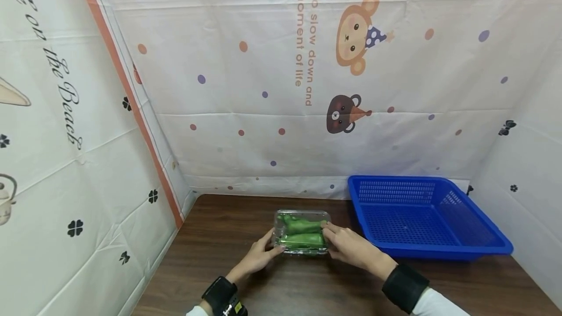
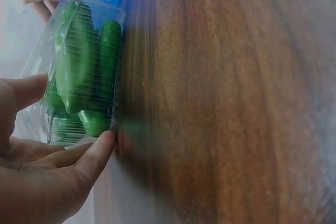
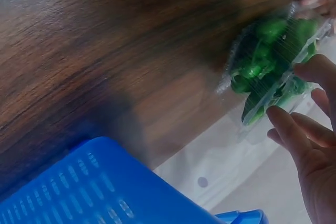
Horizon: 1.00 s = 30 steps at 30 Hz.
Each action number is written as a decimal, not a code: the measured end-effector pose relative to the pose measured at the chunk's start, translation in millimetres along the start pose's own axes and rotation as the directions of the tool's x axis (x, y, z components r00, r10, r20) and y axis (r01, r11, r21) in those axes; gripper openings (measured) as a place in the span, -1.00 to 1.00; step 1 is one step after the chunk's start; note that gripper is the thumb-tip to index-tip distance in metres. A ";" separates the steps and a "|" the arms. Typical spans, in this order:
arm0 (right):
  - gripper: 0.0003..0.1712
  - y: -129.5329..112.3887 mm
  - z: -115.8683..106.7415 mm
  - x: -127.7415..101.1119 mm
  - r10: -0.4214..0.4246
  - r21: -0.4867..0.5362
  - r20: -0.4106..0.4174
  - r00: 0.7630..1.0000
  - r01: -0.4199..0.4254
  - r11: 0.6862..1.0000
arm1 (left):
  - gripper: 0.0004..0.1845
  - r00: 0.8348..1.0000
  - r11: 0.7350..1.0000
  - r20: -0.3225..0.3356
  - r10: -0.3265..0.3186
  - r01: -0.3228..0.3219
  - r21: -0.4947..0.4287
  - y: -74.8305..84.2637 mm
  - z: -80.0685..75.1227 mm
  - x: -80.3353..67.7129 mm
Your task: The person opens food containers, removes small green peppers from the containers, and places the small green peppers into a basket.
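I see a clear plastic clamshell box (image 1: pixel 302 232) packed with glossy green vegetables (image 1: pixel 303 227), long and rounded, lying side by side under the see-through lid; they look like small peppers or cucumbers, and I cannot tell which. The box sits flat on a dark brown wooden table (image 1: pixel 246 228), just to the left of a blue perforated plastic basket (image 1: pixel 423 216) that I use as my landmark here; box and basket are near each other but not touching. My left hand (image 1: pixel 258 256) comes in from the side of the box away from the basket, fingers stretched forward with the tips against the box's end wall; the left wrist view shows the thumb lying along the top and a fingertip at the lower edge where the box meets the table. My right hand (image 1: pixel 351 246) meets the box on the side toward the basket, fingers extended over the corner and upper edge. In the right wrist view the fingers are spread around the box's end with the thumb above it. Both hands touch the box from opposite ends, fingers fairly straight rather than curled tight. Each wrist wears a black band (image 1: pixel 405 287). Behind the basket hangs a white printed cloth backdrop (image 1: pixel 281 87) with cartoon bears and dots.
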State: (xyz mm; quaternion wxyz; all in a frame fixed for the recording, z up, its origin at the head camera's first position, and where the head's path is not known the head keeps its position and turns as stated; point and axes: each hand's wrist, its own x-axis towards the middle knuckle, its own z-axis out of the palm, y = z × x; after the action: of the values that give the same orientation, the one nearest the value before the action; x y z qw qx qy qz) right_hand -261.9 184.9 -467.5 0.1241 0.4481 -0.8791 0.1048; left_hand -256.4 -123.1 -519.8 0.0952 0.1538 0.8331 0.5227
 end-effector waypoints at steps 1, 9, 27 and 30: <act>-0.69 -0.1 0.6 -0.2 -0.015 -0.008 -0.010 1.000 0.015 1.000 | -0.12 1.000 1.000 0.002 0.004 -0.004 0.001 0.1 -0.2 0.0; -0.71 -1.0 2.8 0.6 -0.119 -0.132 -0.076 0.990 0.109 0.985 | -0.10 1.000 1.000 0.005 -0.021 0.020 0.006 -1.4 0.3 -1.3; -0.77 -1.9 0.1 3.0 -0.153 -0.240 -0.086 0.984 0.129 0.962 | -0.11 1.000 1.000 0.027 -0.002 0.002 0.000 0.9 0.7 -0.1; -0.78 -3.1 -1.8 7.4 -0.129 -0.206 -0.057 0.990 0.115 0.972 | -0.12 1.000 1.000 0.024 -0.010 0.010 0.001 -0.2 -1.4 -2.7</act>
State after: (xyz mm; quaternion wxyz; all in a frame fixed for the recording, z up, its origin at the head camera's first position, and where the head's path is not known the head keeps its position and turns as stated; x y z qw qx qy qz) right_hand -263.3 178.1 -463.3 0.2058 0.4824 -0.8512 0.0228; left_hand -254.4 -125.3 -519.4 0.1075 0.1558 0.8328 0.5202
